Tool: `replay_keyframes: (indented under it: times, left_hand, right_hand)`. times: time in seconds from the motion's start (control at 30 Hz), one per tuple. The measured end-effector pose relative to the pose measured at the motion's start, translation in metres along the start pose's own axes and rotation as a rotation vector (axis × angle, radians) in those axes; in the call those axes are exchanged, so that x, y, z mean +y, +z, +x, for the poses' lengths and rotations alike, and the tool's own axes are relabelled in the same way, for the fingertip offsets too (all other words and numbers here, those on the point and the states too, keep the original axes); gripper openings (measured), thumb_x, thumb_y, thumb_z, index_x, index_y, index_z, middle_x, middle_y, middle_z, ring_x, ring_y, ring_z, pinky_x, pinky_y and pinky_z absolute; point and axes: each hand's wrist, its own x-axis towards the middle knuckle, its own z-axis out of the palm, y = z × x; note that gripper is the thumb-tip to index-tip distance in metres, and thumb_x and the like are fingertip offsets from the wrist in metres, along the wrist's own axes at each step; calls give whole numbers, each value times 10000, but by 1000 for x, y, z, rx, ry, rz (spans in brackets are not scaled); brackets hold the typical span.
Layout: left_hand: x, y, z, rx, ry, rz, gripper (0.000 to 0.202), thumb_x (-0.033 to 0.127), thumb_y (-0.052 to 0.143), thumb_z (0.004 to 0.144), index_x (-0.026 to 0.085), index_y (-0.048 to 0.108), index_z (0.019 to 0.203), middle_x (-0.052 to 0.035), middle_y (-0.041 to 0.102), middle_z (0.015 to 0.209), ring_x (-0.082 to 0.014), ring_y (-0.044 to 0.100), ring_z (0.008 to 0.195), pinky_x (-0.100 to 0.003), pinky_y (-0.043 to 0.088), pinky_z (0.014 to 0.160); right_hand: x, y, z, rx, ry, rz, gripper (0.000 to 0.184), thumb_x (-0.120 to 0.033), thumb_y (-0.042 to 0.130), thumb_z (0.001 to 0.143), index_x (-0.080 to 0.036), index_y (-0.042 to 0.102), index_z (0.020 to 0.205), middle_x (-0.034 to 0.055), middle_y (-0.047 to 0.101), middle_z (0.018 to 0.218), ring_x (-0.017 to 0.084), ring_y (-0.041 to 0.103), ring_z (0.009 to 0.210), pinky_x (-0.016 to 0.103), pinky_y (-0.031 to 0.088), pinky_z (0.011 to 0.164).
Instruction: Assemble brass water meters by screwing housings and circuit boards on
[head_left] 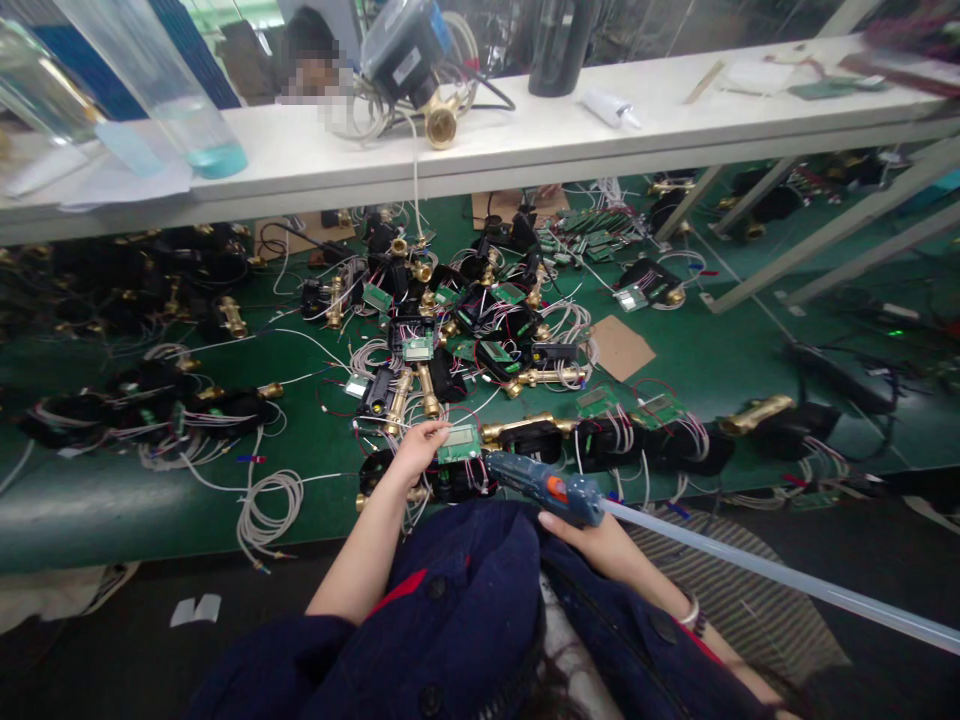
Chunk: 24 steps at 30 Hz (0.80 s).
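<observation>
Between the fingertips of my left hand point(422, 448) is the edge of a green circuit board point(459, 444) with a small grey display. Below the board sits an open black meter housing point(469, 484) with wires. My right hand point(581, 535) is wrapped round a blue glue gun point(544, 485) with an orange mark on its side. Its nozzle points left, close to the board. A long translucent glue stick point(750, 562) runs out of the gun's back toward the lower right. Right of the nozzle stands another black housing point(534, 438) with a brass pipe fitting behind it.
Many meter housings with brass fittings and cables lie across the green bench point(315, 420). A coiled grey cable point(268, 510) hangs near the front edge at left. Above the bench runs a white shelf point(300, 150) holding a meter, a dark bottle point(559, 45) and a tube point(609, 108).
</observation>
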Motion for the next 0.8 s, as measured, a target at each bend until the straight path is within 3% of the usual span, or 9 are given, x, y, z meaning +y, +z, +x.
replay_keyframes:
  times: [0.2, 0.3, 0.4, 0.53, 0.6, 0.67, 0.8]
  left_hand:
    - [-3, -1, 1, 0, -7, 63, 262, 363, 576, 873, 131, 610, 990, -36, 648, 925, -159, 625, 804, -357, 528, 755]
    - [-4, -4, 9, 21, 2, 171, 263, 357, 566, 880, 133, 598, 1014, -42, 638, 944, -160, 621, 815, -356, 532, 747]
    - [0, -11, 22, 94, 44, 331, 241, 347, 566, 879, 139, 597, 999, -51, 625, 990, -175, 609, 876, -382, 519, 795]
    - [18, -8, 36, 198, 195, 551, 228, 322, 570, 872, 156, 591, 1027, -72, 592, 1103, -219, 559, 1030, -462, 442, 925]
    - [30, 10, 34, 208, 312, 639, 231, 275, 525, 889, 146, 582, 1072, -99, 572, 1157, -253, 504, 1123, -504, 366, 995]
    - [40, 42, 27, 132, 443, 712, 229, 222, 469, 899, 139, 598, 1071, -121, 582, 1151, -265, 476, 1151, -490, 328, 1023]
    - [36, 125, 8, -261, 667, 824, 152, 165, 510, 868, 182, 654, 915, -70, 649, 979, -210, 548, 1021, -375, 410, 946]
  right_hand:
    - [-5, 2, -1, -18, -15, 45, 604, -601, 689, 649, -171, 660, 1072, 98, 673, 1121, 318, 584, 1097, 506, 381, 1034]
    - [-7, -2, -3, -34, -1, 64, 526, -586, 704, 639, -176, 699, 968, 86, 709, 1011, 321, 626, 1006, 516, 428, 982]
    - [-5, -16, -8, 3, 29, 102, 491, -601, 721, 613, -181, 720, 868, 82, 730, 906, 322, 658, 909, 513, 475, 918]
    - [4, -51, -23, 183, 42, 194, 567, -676, 660, 641, -183, 705, 917, 109, 720, 973, 320, 645, 963, 477, 472, 934]
    - [7, -72, -30, 330, 16, 266, 533, -666, 664, 652, -194, 703, 897, 112, 717, 982, 318, 634, 987, 463, 459, 950]
    - [10, -91, -36, 467, -13, 340, 474, -628, 694, 651, -208, 706, 869, 101, 718, 970, 312, 631, 990, 451, 452, 957]
    - [13, -122, -38, 554, -17, 454, 428, -574, 738, 632, -206, 710, 849, 86, 724, 931, 290, 650, 922, 430, 484, 898]
